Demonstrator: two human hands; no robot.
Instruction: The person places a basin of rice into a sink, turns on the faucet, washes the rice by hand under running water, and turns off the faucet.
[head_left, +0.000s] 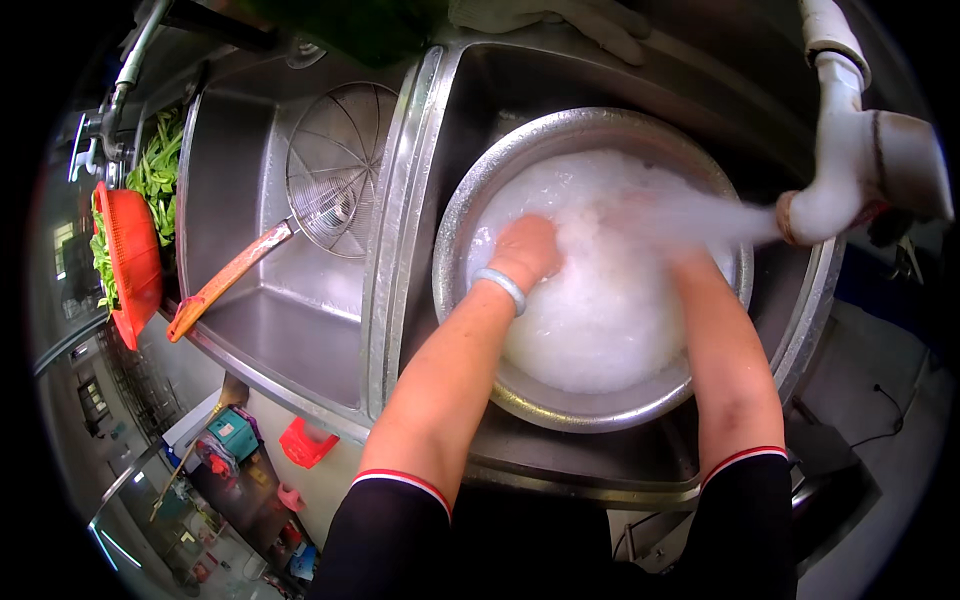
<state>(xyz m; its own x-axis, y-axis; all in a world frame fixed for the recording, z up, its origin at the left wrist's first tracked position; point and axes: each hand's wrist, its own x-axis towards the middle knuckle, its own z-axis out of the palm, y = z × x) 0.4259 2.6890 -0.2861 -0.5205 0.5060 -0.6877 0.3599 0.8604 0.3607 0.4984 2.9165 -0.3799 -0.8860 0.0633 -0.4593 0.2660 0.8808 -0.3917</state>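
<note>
A large round metal basin stands in the right-hand sink, filled with cloudy, foamy water. From a white pipe spout at the right, a strong stream of water pours into it. My left hand, with a pale bangle on its wrist, dips into the foam at the basin's left; its fingers are under the surface. My right hand reaches in beneath the stream and is blurred and mostly hidden by spray. What either hand touches under the water cannot be seen.
In the sink to the left lies a wire-mesh skimmer, its wooden handle over the rim. Beyond are leafy greens and a red plastic basket with more greens. A white glove lies behind the basin. A red stool stands below left.
</note>
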